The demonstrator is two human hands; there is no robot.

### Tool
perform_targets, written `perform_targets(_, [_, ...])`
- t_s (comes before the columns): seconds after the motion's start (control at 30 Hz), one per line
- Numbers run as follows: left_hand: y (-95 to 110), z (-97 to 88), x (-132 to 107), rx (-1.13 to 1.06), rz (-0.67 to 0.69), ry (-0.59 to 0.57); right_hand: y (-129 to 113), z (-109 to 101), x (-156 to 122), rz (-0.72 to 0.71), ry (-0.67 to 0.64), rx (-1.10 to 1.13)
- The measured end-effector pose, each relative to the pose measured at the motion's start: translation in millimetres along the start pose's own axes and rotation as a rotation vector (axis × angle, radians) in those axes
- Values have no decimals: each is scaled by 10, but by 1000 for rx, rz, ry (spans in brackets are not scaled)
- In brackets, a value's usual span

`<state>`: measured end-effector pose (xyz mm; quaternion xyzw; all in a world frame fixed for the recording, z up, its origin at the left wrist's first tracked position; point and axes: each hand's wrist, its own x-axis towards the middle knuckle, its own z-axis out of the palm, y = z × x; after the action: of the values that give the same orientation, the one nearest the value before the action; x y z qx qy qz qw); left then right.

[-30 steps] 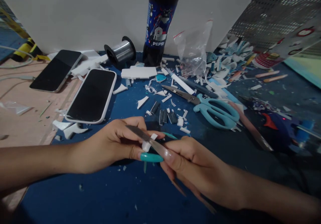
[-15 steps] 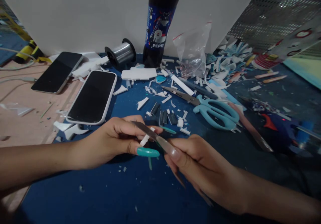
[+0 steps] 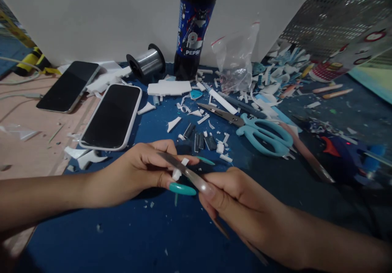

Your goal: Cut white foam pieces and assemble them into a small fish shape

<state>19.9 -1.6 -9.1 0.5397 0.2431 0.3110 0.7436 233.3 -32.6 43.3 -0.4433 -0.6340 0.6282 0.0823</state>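
My left hand [image 3: 137, 175] pinches a small white foam piece [image 3: 178, 169] between thumb and fingers; its long nails are teal. My right hand [image 3: 241, 211] is closed round the handle of a thin metal blade [image 3: 176, 163], whose tip lies across the white piece and over my left fingers. Both hands hover low over the blue mat [image 3: 128, 232], near its front middle.
Teal scissors [image 3: 260, 132] and white and dark offcuts [image 3: 202, 140] lie just beyond my hands. Two phones [image 3: 112, 116] [image 3: 69, 85] rest at the left. A Pepsi bottle [image 3: 194, 28], a wire spool [image 3: 147, 63] and a plastic bag [image 3: 235, 61] stand at the back. A glue gun [image 3: 352, 154] is at right.
Both hands shifted slightly while the blade slid along the white piece; the grip on both is unchanged.
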Motion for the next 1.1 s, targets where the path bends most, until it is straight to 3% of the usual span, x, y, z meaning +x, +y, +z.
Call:
perform_targets(0.3, [0, 1, -8, 19, 13, 12, 23, 8, 16, 56, -39, 93])
perform_targets(0.6, [8, 29, -5, -11, 33, 82, 15, -45, 7, 74, -80, 38])
perform_targets(0.77, [-6, 47, 6, -18, 46, 64, 20, -15, 47, 57, -44, 40])
perform_targets(1.1, [17, 21, 6, 9, 29, 71, -15, -59, 12, 92, -96, -3])
